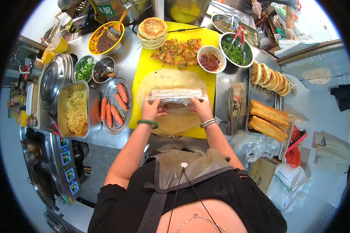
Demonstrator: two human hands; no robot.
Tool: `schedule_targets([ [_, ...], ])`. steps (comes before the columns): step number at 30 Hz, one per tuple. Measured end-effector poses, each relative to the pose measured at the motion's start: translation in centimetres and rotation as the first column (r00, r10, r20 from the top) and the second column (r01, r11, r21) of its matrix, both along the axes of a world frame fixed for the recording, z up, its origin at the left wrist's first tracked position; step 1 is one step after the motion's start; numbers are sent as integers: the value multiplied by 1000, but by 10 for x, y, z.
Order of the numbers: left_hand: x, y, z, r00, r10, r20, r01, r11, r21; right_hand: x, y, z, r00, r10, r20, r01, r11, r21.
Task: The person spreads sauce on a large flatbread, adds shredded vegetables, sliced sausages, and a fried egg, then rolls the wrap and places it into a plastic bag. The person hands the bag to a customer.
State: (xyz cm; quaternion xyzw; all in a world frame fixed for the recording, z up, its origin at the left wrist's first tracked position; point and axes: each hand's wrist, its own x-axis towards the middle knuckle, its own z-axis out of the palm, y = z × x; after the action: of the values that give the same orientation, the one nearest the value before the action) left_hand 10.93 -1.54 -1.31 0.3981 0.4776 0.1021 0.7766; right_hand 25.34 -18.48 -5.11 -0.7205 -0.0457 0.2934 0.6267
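My left hand point(151, 110) and my right hand point(202, 108) grip the two ends of a long pale bundle in clear plastic film point(176, 94). What the film holds looks white and layered; its kind is unclear. Under it a large thin round pancake point(171, 78) lies flat on the yellow cutting board point(144, 70). Fingers of both hands curl at the film's edge. Behind the pancake are browned chopped pieces with green flecks point(177, 53), a stack of round flatbreads point(152, 33) and a white bowl of red sauce point(210, 60).
Left stand a steel tub of shredded potato point(77, 108), a plate of sausages point(117, 105) and a bowl of chopped scallion point(84, 69). Right are a bowl of greens point(236, 48), flatbreads point(269, 79), fried dough sticks point(268, 120) and tongs point(233, 108). Another person's gloved hand point(256, 8) shows far right.
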Motion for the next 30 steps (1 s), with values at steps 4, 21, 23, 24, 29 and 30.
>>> schedule_targets([
  [4, 18, 36, 9, 975, -208, -83, 205, 978, -46, 32, 21, 17, 984, 131, -124, -144, 984, -108],
  [21, -18, -71, 34, 986, -166, 4, 160, 954, 252, -70, -87, 79, 866, -348, -359, 459, 838, 296],
  [23, -22, -83, 17, 943, -333, -23, 320, 881, 348, -81, -115, 58, 905, -380, -192, 423, 851, 309],
  [24, -27, -89, 6, 912, -408, -44, 391, 832, 394, -84, -125, 52, 886, -407, -221, 455, 855, 250],
  [29, -17, -81, 3, 829, -536, -162, 440, 445, 780, -82, -135, 41, 947, -319, 30, 313, 942, 125],
  [30, -16, -72, 11, 809, -556, -194, 410, 295, 863, -82, -140, 44, 957, -289, 31, 282, 949, 143],
])
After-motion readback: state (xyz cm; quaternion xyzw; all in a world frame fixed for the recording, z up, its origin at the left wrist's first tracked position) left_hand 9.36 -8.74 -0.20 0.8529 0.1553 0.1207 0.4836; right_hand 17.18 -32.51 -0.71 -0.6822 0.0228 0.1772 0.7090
